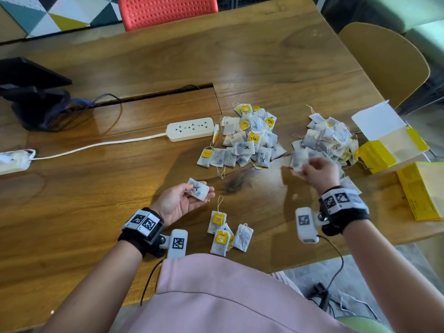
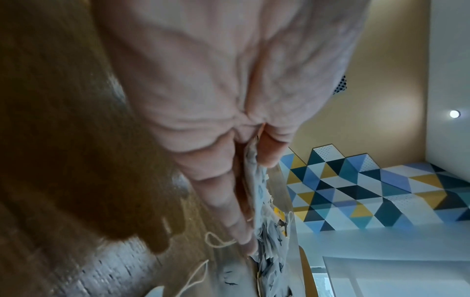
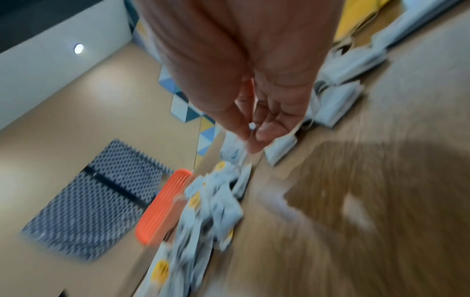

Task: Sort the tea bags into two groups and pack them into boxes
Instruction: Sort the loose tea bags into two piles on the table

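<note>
My left hand (image 1: 182, 199) lies palm up over the table, its thumb pinching a white tea bag (image 1: 198, 188) marked with an X against the fingers; the left wrist view shows that bag (image 2: 257, 180) edge-on under the thumb. My right hand (image 1: 317, 173) hovers by the right pile (image 1: 326, 140) and pinches a blurred tea bag (image 1: 298, 161). A middle pile (image 1: 249, 138) mixes X-marked and yellow-tagged bags. Three bags (image 1: 225, 231) lie near the front edge. An open yellow box (image 1: 389, 143) stands at the far right, with a second yellow box (image 1: 422, 188) in front of it.
A white power strip (image 1: 191, 128) with its cord lies left of the middle pile, another strip (image 1: 14, 161) at the far left. A black device (image 1: 33, 92) sits at the back left. A red chair (image 1: 168, 10) and a yellow chair (image 1: 384, 61) stand around the table.
</note>
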Demonstrator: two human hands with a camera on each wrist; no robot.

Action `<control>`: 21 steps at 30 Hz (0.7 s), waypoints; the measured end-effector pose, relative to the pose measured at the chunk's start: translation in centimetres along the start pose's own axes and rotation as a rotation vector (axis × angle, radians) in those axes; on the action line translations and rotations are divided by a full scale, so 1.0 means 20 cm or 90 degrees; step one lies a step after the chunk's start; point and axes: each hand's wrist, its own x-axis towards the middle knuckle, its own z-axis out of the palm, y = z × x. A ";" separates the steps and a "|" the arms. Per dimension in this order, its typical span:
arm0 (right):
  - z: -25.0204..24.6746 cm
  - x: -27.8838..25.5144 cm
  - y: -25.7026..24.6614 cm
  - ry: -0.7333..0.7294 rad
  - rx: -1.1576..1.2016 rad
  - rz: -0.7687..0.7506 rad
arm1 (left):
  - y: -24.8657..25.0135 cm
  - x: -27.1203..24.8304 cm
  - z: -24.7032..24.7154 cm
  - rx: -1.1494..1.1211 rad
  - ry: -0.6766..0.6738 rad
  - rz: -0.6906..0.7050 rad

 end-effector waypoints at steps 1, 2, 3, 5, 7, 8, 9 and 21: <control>-0.04 0.04 0.01 0.028 0.024 0.027 | 0.00 0.00 0.01 0.010 -0.002 0.000; -0.07 0.08 0.03 0.050 0.045 0.052 | 0.00 0.01 0.02 0.022 -0.003 0.001; -0.10 0.11 0.04 0.061 0.059 0.071 | 0.01 0.02 0.03 0.041 -0.002 0.004; -0.13 0.12 0.05 0.074 0.035 0.096 | 0.00 0.04 0.06 0.112 0.023 0.008; -0.11 0.04 0.03 0.081 -0.024 0.080 | 0.00 0.07 0.10 0.289 0.076 0.028; -0.09 -0.02 0.01 0.075 -0.038 0.043 | 0.00 0.08 0.12 0.397 0.087 0.046; -0.06 -0.10 -0.02 0.042 -0.036 -0.007 | 0.00 0.11 0.14 0.480 0.075 0.062; 0.15 -0.37 -0.12 -0.283 0.063 -0.134 | -0.09 0.19 0.44 0.488 -0.052 0.133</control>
